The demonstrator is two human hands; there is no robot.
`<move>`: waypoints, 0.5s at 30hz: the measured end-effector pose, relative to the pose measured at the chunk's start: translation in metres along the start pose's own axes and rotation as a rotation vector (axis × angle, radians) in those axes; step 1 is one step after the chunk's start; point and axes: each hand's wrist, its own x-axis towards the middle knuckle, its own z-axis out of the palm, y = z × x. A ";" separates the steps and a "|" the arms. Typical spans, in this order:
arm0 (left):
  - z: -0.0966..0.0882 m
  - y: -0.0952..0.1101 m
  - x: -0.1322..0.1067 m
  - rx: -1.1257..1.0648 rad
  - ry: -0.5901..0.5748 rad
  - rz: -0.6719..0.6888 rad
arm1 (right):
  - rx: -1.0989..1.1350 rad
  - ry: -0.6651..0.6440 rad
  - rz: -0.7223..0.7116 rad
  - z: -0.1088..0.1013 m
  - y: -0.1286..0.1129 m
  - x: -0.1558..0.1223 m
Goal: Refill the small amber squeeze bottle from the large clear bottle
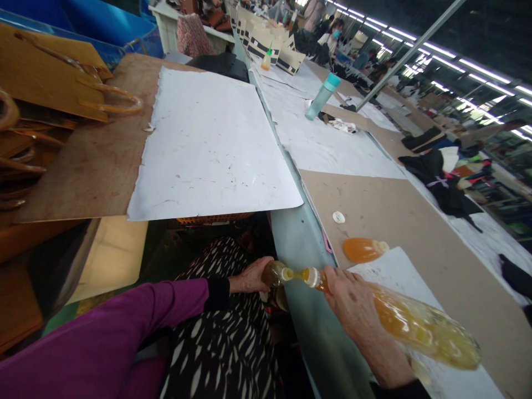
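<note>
a long brown-topped workbench (374, 199) runs away up the right side, and white sheets cover its farther part. to its left, a brown board (95, 149) carries a big white paper (208, 149), whose lower right corner laps onto the grey-green rail (291, 227) edging the bench. tan bags with looped handles (54, 72) crowd the board's left end, in front of a blue bin (95, 22). the board's near edge stops short of the person's patterned lap, leaving a dark gap where the left arm reaches across.

the large bottle (419, 321) of amber liquid tilts over the bench's near part, above a loose white sheet (399, 266); it fills much of the room to the right. the right hand (351, 299) has its fingers wrapped about it near the neck. the left hand (253, 275) has its fingers closed round the small bottle (274, 273), held by the rail's lap-side edge; a yellow strand joins the two mouths.

a teal-capped bottle (322, 98) is well beyond. an orange-filled bottle (361, 250) sits just past the right hand, with brown surface between it and a small white disc (338, 217).
</note>
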 end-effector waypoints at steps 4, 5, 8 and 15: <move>-0.001 0.001 -0.001 -0.013 -0.012 -0.003 | 0.003 -0.011 -0.003 0.001 0.000 0.000; -0.001 0.001 -0.001 -0.014 -0.014 -0.004 | 0.002 -0.012 0.000 0.001 0.000 0.001; -0.001 0.002 -0.001 -0.013 -0.016 -0.012 | 0.000 -0.014 0.016 0.000 -0.001 0.001; -0.001 -0.001 -0.001 0.000 -0.019 -0.019 | -0.020 -0.017 0.013 0.000 -0.003 0.001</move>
